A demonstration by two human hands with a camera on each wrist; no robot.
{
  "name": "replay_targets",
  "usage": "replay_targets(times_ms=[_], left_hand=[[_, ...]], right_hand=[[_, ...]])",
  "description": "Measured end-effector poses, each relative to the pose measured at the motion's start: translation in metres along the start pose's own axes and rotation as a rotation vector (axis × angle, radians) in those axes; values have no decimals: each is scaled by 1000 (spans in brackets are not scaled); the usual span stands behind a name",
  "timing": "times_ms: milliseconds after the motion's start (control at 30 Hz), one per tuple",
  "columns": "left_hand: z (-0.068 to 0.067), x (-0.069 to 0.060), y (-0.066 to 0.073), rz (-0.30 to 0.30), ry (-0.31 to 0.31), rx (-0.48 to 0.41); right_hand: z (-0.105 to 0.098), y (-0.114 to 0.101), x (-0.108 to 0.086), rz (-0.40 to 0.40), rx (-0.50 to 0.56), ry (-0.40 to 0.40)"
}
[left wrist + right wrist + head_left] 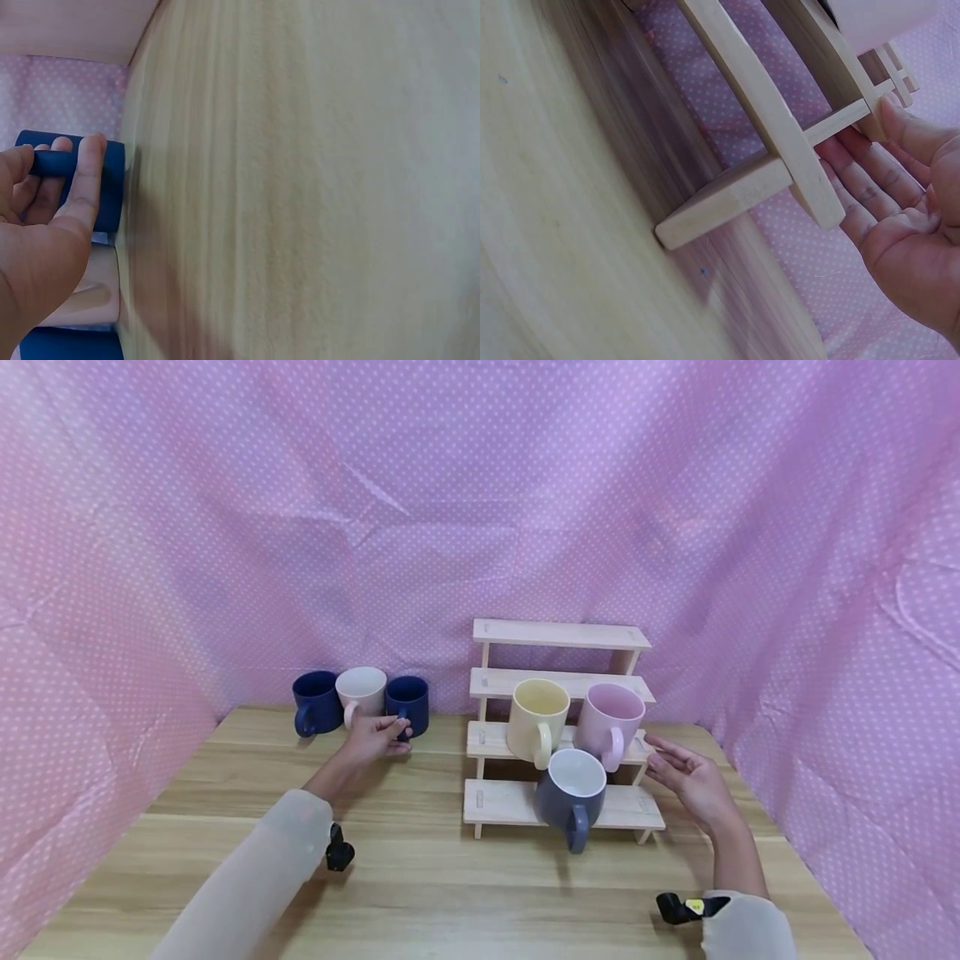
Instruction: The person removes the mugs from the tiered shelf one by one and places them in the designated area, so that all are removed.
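At the back left, my left hand [367, 740] pinches the handle of the right-hand dark blue mug [420, 714]. The left wrist view shows thumb and fingers of this hand [52, 217] around the handle [56, 163], with the mug [111, 199] on the table. My right hand [697, 785] holds the right end of the wooden tiered shelf [498, 800]. In the right wrist view, that hand's [907, 217] thumb rests on a board's end [870, 112] and its fingers reach behind the wood.
A pinkish-white mug [363, 685] and another dark blue mug [322, 706] stand left of the held one. On the shelf, a yellow mug [531, 727] and a pink mug [596, 727] share a tier above a grey mug [555, 802]. Pink dotted cloth [450, 543] hangs behind.
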State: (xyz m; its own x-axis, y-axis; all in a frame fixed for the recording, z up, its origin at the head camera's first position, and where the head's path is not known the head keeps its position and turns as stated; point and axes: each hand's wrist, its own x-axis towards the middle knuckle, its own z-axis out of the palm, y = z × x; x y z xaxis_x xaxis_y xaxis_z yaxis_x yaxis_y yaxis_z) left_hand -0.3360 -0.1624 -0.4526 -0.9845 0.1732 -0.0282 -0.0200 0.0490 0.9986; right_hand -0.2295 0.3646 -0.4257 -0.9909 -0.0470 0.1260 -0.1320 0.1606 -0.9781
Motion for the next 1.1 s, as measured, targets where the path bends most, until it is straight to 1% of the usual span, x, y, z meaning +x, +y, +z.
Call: replay_targets(times_ms=[100,233,367,433,500,533,633,700,800,900,1033,1100], left_hand=[[0,1,2,-15,-7,13],[-2,-1,4,-20,7,48],[-2,-2,4,-19,48,80],[-1,-3,4,-9,82,97],[0,-5,5,2,140,123],[1,-7,6,17,166,145],[4,-12,11,42,245,188],[7,-15,17,51,262,217],[13,-19,27,73,245,229],[23,-25,40,90,205,230],[42,-36,56,93,130,200],[53,-42,63,110,96,199]], right_hand=[[0,1,2,2,-3,-3],[0,2,3,-1,12,-4],[1,4,3,-10,19,-2],[1,4,3,-15,15,-2],[1,5,3,-18,17,-3],[1,5,3,-19,21,-6],[1,5,5,-22,28,-11],[1,4,5,-23,26,-11],[1,4,5,-25,21,-8],[1,3,5,-29,32,-11],[1,3,2,-35,58,-11],[1,2,1,-36,60,-11]])
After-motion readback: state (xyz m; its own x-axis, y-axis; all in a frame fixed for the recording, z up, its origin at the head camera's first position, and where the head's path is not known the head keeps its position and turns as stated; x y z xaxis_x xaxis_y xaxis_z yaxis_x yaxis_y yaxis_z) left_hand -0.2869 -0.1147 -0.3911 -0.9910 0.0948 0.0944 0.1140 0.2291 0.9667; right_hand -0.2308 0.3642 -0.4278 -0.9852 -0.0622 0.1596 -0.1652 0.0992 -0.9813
